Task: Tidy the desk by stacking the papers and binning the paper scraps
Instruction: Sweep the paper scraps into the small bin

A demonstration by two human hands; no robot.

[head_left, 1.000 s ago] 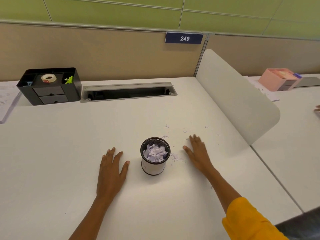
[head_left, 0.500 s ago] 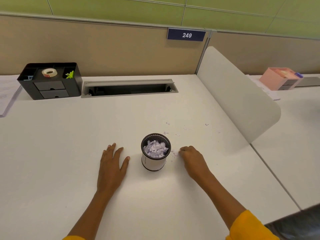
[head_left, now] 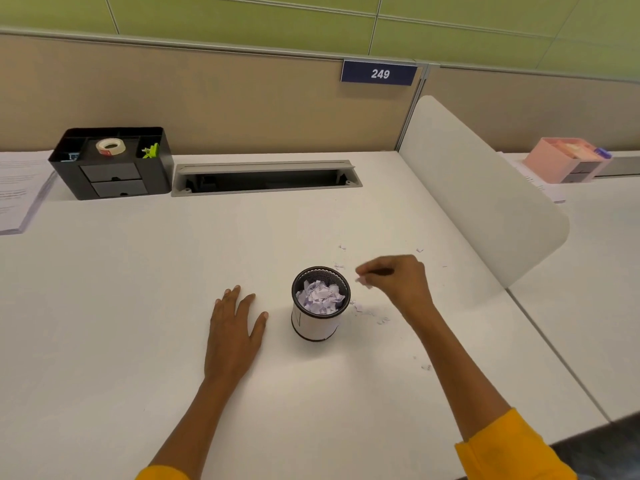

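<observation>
Now right hand [head_left: 403, 285] lifted — pinching scraps [head_left: 363, 281].

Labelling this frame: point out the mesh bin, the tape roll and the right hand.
mesh bin [head_left: 313, 329]: head view, on its white outer wall.
tape roll [head_left: 110, 147]: head view, on its top face, in the black organiser.
right hand [head_left: 401, 282]: head view, on its back.

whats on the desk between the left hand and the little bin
Nothing: in the head view the strip of white desk between the left hand and the mesh bin is bare. Loose scraps lie on the bin's other side.
</observation>
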